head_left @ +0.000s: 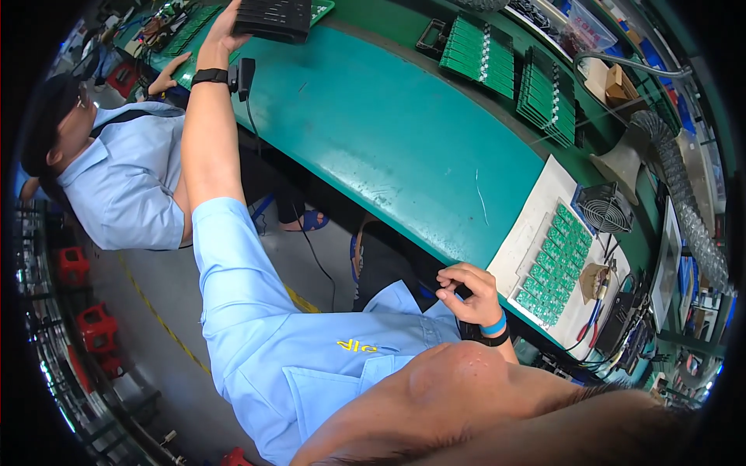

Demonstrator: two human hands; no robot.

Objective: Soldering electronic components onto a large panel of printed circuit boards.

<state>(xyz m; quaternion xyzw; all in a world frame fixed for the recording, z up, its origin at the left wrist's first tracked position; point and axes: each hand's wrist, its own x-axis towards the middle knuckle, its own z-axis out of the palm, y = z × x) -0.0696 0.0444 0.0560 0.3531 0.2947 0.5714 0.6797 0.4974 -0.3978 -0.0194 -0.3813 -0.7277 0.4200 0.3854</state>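
Left hand (221, 35) out at a black slotted rack (273, 22), right hand (472, 293) by the near table edge.
Nearest, the light-blue shirt (264, 326) bears yellow lettering (357, 346); the right fingers curl loosely, a narrow gap to the thumb, nothing visible between them. Just beside that hand, a pale board (536, 206) carries green circuit boards (555, 268). The teal tabletop (373, 147) stretches broadly from there to the rack, a thin pale strand (482, 196) lying on it. At its far left end the left hand touches the rack's side; cut off by the picture's edge, its grip cannot be told. Racked green boards (478, 50) stand along the back, near a clear bin (587, 27) with red writing.
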